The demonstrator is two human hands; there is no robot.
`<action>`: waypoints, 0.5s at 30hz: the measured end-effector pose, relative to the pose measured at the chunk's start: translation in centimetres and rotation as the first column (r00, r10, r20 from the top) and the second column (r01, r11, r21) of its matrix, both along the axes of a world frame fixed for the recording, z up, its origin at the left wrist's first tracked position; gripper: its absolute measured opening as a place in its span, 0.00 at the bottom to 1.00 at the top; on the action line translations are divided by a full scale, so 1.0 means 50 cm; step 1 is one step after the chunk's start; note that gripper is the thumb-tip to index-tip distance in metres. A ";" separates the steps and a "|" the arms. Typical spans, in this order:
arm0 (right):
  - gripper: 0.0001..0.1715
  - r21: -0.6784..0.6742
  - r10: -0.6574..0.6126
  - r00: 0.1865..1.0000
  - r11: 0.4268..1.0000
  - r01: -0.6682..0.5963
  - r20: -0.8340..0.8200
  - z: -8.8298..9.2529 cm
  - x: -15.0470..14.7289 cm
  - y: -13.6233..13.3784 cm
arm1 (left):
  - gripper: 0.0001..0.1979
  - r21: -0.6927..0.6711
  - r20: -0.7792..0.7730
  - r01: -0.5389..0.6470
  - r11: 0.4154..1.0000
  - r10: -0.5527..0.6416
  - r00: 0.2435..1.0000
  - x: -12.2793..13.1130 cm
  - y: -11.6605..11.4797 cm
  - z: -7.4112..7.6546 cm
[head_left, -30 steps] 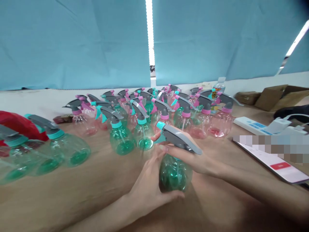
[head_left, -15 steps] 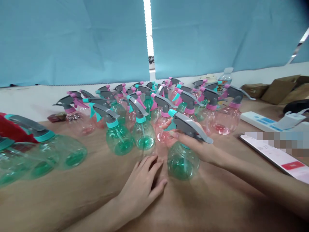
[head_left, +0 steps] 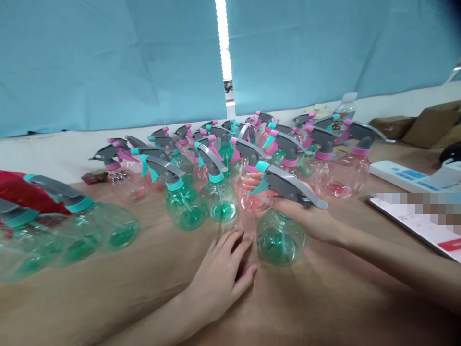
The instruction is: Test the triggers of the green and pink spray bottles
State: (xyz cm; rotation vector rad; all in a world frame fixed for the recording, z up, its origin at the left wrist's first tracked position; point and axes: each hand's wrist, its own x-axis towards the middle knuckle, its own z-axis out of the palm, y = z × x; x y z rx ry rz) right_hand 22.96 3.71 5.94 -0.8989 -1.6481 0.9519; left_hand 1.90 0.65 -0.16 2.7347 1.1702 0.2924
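My left hand (head_left: 223, 271) lies on the tabletop, palm down, fingers slightly bent and apart, with nothing in it. Just right of it stands a green spray bottle (head_left: 281, 240) with a grey and turquoise trigger head. My right hand (head_left: 306, 211) reaches behind this bottle's neck, partly hidden by the spray head. Its fingers stretch left in front of a pink spray bottle (head_left: 248, 199); whether they touch either bottle is unclear. Two more green spray bottles, one clear green (head_left: 222, 199) and one darker (head_left: 185, 206), stand left of it.
Several pink and green spray bottles crowd the back of the table (head_left: 151, 293). More green spray bottles (head_left: 115, 226) stand at left beside a red bag (head_left: 32, 192). A power strip (head_left: 403, 175), a phone (head_left: 406, 221) and cardboard boxes (head_left: 432, 125) lie at right.
The whole view has shifted slightly, so things sit farther right. More fingertips of my right hand show beside the spray head. My left hand stays resting on the table.
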 end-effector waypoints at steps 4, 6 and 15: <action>0.04 0.017 0.058 0.998 0.998 -0.058 0.001 -0.001 0.004 0.004 | 0.20 0.004 0.010 0.001 1.000 -0.001 1.000 0.000 -0.001 0.000; 0.05 0.015 0.074 0.997 0.997 -0.074 0.008 -0.005 0.006 0.008 | 0.20 0.007 0.014 0.002 1.000 -0.002 1.000 0.000 -0.001 -0.001; 0.07 0.046 0.035 0.994 0.998 -0.040 0.101 -0.009 0.009 0.014 | 0.20 0.016 0.020 0.014 1.000 -0.014 1.000 -0.001 -0.001 0.002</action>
